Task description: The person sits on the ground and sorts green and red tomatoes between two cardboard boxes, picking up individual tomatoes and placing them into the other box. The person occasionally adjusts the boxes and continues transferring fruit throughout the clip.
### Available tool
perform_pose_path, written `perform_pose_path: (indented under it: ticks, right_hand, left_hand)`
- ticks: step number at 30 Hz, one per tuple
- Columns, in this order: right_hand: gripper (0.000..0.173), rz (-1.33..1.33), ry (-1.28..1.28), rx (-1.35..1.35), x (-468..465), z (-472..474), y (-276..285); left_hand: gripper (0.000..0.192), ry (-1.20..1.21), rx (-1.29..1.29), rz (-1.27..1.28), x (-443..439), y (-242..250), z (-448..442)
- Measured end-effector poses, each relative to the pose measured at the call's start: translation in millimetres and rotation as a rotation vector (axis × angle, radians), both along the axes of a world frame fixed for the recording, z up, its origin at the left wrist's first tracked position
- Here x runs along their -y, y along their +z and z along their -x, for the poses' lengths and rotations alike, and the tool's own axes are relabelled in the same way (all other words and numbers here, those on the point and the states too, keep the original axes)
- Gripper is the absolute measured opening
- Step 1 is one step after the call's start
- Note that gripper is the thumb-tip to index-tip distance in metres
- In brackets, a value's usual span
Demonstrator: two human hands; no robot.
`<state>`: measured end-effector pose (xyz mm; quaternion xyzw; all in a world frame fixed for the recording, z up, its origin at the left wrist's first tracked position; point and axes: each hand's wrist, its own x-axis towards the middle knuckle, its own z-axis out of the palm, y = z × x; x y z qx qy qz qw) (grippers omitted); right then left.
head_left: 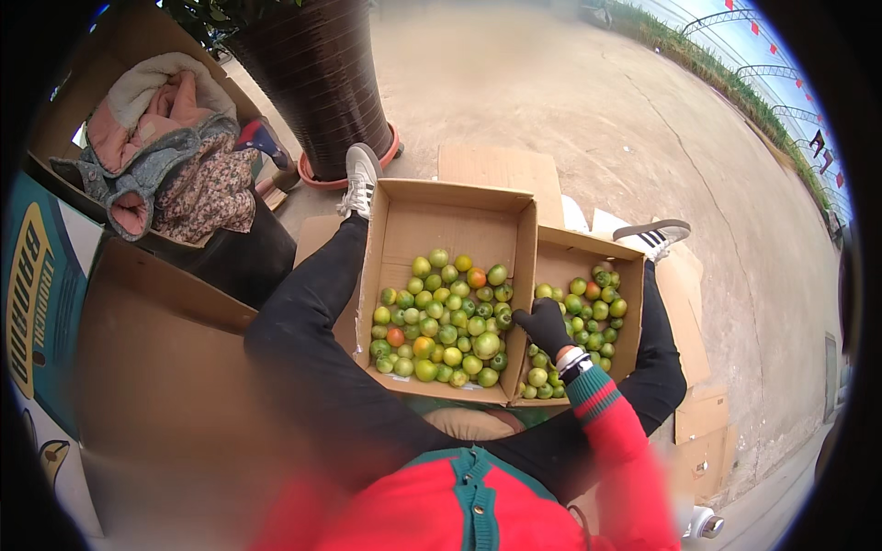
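Note:
My right hand (549, 328), in a black glove, is over the touching side walls of two cardboard boxes. Its fingers look curled, and one tip reaches the wall's top edge beside a green tomato (504, 318). What it may hold is hidden. The larger left box (448, 213) contains many green tomatoes (434, 308), with a few orange-red ones (476, 277) among them. More mostly green tomatoes (600, 310) lie in the right box (586, 249), partly covered by my hand. My left hand is out of view; only a blurred red sleeve (296, 506) shows on that side.
My black-trousered legs (310, 289) flank the boxes. Flattened cardboard (499, 169) lies beneath and beyond them. A tall dark planter (310, 82) stands ahead on an orange saucer (324, 180). At left, clothes (165, 131) fill an open carton. A silver-capped bottle (708, 525) lies at lower right.

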<state>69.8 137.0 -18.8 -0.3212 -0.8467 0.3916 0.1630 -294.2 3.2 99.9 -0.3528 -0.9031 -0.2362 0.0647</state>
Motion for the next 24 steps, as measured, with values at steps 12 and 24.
perform_pose_path:
  ticks: [12,24]
  right_hand:
    - [0.041,-0.151,0.025,0.245,18,9,-16]
    - [0.037,-0.127,-0.055,0.044,15,5,-21]
  left_hand:
    - [0.061,0.02,0.0,-0.02,2,4,3]
    - [0.06,0.094,-0.046,-0.326,107,-6,-25]
